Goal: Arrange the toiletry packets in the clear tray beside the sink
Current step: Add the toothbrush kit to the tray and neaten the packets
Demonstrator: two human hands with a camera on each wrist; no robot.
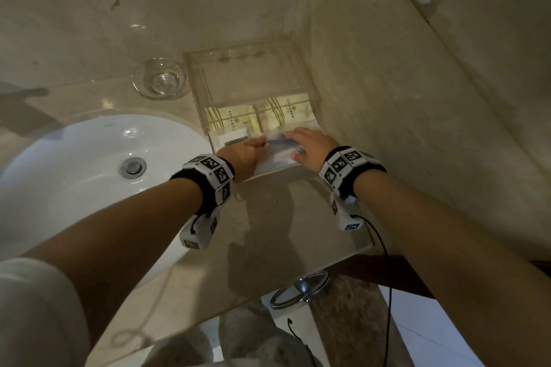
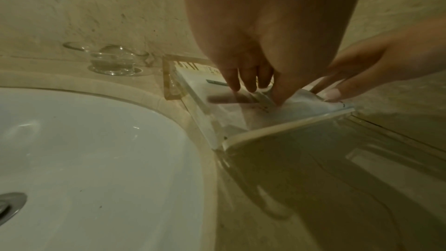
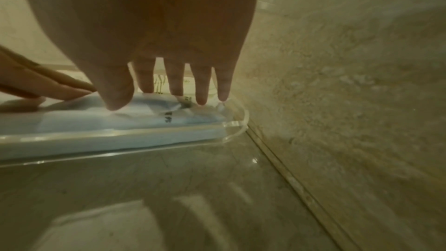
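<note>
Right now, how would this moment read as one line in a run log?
left hand: touching pale blue plastic packet | right hand: fingers spread on packet | packet: in clear acrylic tray, front section | step: arranging

Two bare forearms reach forward side by side, each wrist banded with a black strap. Left hand (image 1: 244,155): palm down, fingers (image 2: 249,81) extended, tips pressing downward. Right hand (image 1: 310,148): palm down, fingers (image 3: 201,87) straight and slightly spread, tips resting.

Pale packets (image 1: 280,147) flat in clear tray (image 1: 238,68)
</note>
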